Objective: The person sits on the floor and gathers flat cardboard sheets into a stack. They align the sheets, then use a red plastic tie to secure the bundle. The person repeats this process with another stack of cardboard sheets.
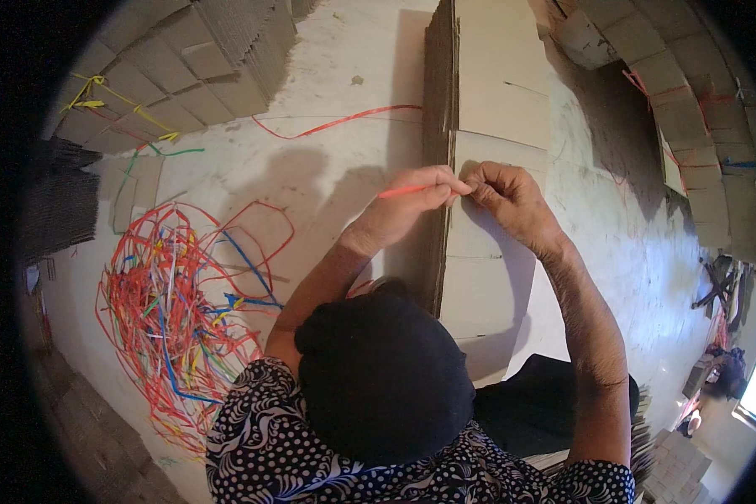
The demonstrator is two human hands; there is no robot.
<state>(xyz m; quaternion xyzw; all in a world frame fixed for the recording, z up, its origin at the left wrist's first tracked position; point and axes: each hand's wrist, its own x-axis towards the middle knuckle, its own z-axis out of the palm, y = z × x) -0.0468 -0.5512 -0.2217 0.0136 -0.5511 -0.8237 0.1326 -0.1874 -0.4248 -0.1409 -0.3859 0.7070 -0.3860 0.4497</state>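
Observation:
My left hand (424,202) is closed on a red plastic strap (401,191), whose short length sticks out to the left of the fingers. Close beside it, my right hand (512,202) pinches at the strap with thumb and forefinger; the pinched part is mostly hidden. Both hands are over the near-middle part of a long stack of flat cardboard pieces (500,92), at its left edge. Another length of red strap (336,123) trails across the floor from the stack's left side.
A tangled heap of mostly red straps (172,311), with some blue, yellow and green, lies on the pale floor (344,67) at left. Cardboard stacks (185,59) stand at the far left, and strapped cardboard bundles (680,109) line the right. Black cloth (386,378) covers the lower middle.

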